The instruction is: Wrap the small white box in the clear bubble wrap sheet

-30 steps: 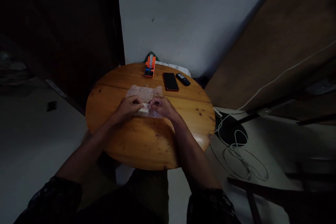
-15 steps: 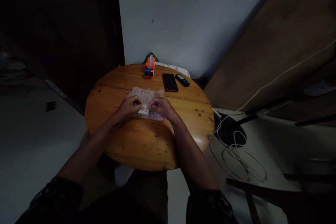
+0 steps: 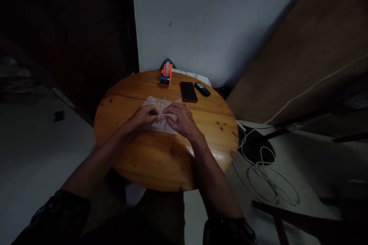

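Left hand (image 3: 146, 116) pinching bubble wrap (image 3: 156, 101); right hand (image 3: 182, 120), thumb and fingers parted, blocks its right side. Tape dispenser (image 3: 166, 75), flat phone (image 3: 189, 92), keypad phone (image 3: 202, 89) sit beyond on surface (image 3: 138, 157).

- Bubble wrap (image 3: 156, 102): thin, see-through plastic, bumpy and a bit shiny.
- Worktop (image 3: 166, 157): smooth brown wood with dark knots, shiny near its right edge.
- Tape holder (image 3: 166, 76): bright orange plastic.
- Big phone (image 3: 189, 92): flat, smooth, dark front.
- Small phone (image 3: 202, 89): black, looks like plastic.
- Wall (image 3: 207, 19): smooth, mostly dull paint.
- Sleeves (image 3: 60, 214): dark, soft-looking cloth.
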`<action>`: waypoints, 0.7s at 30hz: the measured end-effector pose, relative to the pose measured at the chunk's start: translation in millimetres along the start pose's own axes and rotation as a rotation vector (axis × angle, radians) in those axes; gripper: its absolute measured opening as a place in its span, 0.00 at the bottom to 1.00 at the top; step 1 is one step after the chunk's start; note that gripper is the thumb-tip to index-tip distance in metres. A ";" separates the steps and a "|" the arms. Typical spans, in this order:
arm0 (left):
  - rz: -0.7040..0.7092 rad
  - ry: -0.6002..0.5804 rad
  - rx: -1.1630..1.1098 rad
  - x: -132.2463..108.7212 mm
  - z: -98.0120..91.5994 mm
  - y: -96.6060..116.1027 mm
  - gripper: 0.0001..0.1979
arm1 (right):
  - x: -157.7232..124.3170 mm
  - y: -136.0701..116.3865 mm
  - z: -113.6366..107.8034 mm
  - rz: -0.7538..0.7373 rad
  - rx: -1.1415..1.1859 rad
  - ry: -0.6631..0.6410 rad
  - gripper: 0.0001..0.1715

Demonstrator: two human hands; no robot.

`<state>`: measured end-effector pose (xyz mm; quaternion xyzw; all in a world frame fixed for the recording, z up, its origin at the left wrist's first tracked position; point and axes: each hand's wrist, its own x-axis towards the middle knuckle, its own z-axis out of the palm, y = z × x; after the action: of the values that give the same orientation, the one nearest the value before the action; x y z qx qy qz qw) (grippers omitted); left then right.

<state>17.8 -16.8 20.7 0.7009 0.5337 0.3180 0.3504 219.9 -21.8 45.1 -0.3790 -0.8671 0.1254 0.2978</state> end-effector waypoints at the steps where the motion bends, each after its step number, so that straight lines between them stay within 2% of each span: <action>1: 0.012 -0.003 -0.001 0.6 -0.2 0.1 0.07 | -0.1 -2.2 1.2 -0.037 0.000 -0.028 0.11; 5: 0.030 -0.010 0.012 2.4 -0.7 1.4 0.07 | -0.1 -6.0 9.6 -0.090 -0.072 -0.178 0.09; 8: 0.001 -0.009 0.011 -1.7 -7.5 4.2 0.09 | 0.5 -4.3 13.1 -0.077 -0.100 -0.221 0.09; 10: -0.015 0.023 -0.003 -8.7 -17.0 6.1 0.13 | 1.2 -3.9 12.7 -0.080 -0.096 -0.234 0.09; 13: -0.031 0.054 0.024 -21.2 -31.2 5.9 0.24 | 2.0 -6.6 9.8 -0.091 -0.114 -0.268 0.12; 15: -0.060 0.058 0.081 -25.8 -34.9 1.8 0.28 | 2.1 -10.0 7.3 -0.087 -0.145 -0.284 0.13; 21: -0.090 0.074 0.095 -13.3 -21.4 -24.5 0.26 | 0.9 -16.6 2.1 -0.070 -0.228 -0.331 0.19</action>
<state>-15.7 -22.0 11.2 0.6796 0.5919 0.3020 0.3107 208.5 -32.5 51.2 -0.3542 -0.9255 0.0764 0.1105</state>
